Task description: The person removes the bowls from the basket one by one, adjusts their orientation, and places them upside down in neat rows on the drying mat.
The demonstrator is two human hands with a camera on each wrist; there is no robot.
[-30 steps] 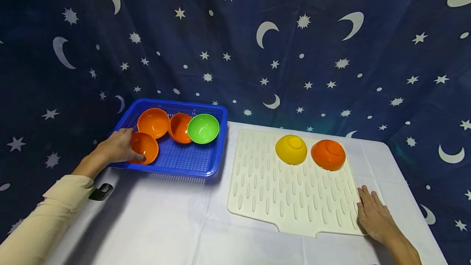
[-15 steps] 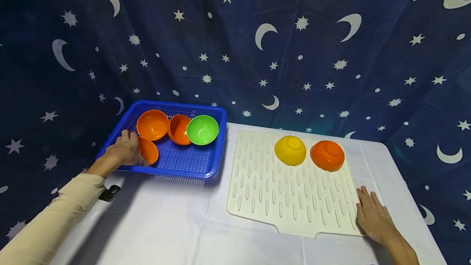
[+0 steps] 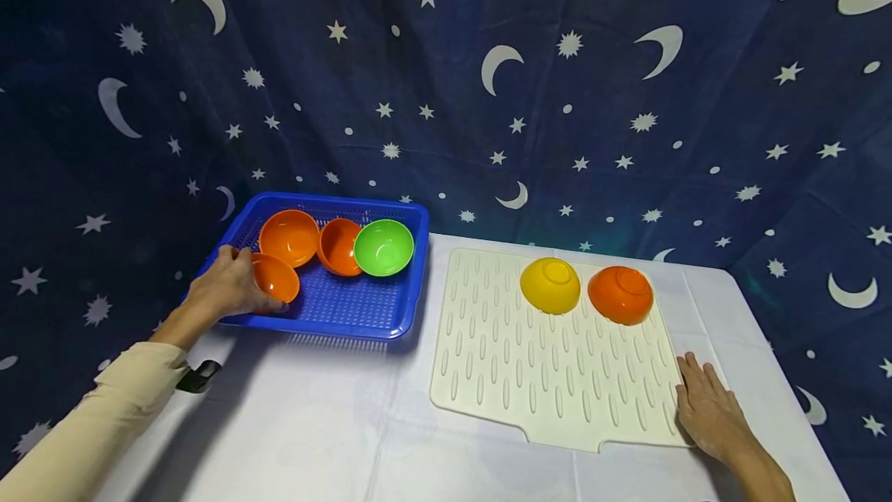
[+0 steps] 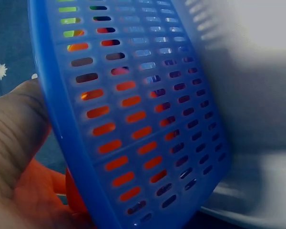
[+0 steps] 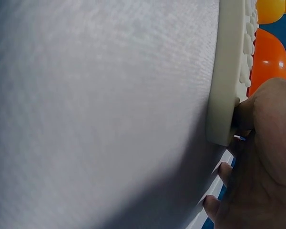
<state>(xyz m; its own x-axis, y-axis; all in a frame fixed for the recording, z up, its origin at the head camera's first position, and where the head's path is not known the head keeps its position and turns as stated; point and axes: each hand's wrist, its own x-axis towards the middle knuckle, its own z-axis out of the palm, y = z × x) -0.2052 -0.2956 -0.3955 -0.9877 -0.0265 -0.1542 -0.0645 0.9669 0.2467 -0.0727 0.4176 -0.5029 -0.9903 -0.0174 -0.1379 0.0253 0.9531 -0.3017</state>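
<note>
We are gripping a small orange plastic bowl (image 3: 276, 277) with our left hand (image 3: 226, 287) at the near-left corner of the blue perforated plastic basket (image 3: 348, 316), while our right hand (image 3: 707, 407) is lying flat with fingers straight against the cream ribbed drying mat (image 3: 550, 362) on the white table (image 3: 313, 424).

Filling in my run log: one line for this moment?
left hand grips orange bowl in blue basket | right hand flat beside white mat
</note>
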